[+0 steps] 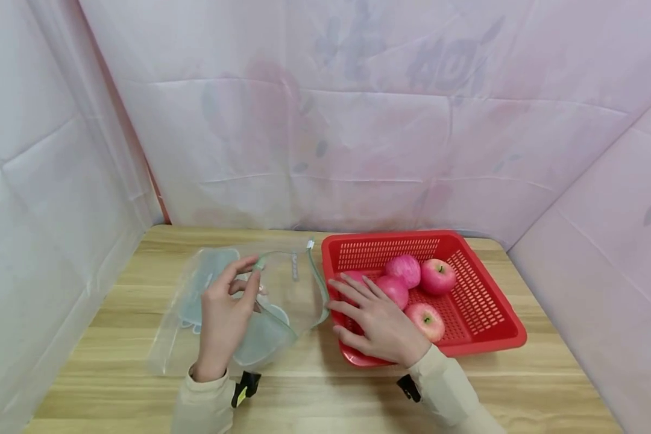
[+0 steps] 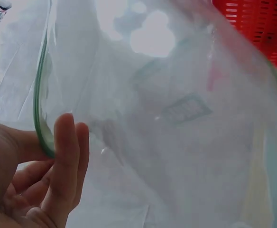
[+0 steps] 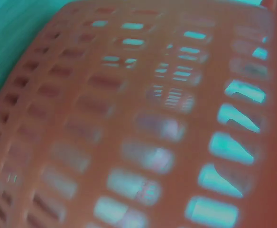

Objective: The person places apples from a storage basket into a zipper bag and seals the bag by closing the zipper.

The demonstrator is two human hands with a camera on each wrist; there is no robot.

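On the left of the wooden tabletop (image 1: 114,307), a clear plastic bag (image 1: 271,331) lies loosely spread, with pale green patches showing on or through it; I cannot tell which. The left hand (image 1: 225,310) is over the bag, its thumb and fingers pinching the green-edged mouth (image 2: 38,95), so the bag spreads to both sides of it. The mouth stands parted to the right of those fingers, with a small white slider (image 1: 310,243) at its far end, and its right edge comes up just beside the red basket (image 1: 488,295). Across the basket's left end lies the right hand (image 1: 382,328), its fingers extended and spread rather than curled round anything, reaching over the near-left part. One apple (image 1: 354,277) sits partly hidden beneath those fingers; whether they press on it is hard to tell. Just past the fingertips and knuckles, toward the middle, are a second apple (image 1: 393,292), a third (image 1: 403,271) behind it and a fourth (image 1: 425,321) nearer the front, beside the back of the hand. Farthest right is a fifth apple (image 1: 438,276), apart from the hand.
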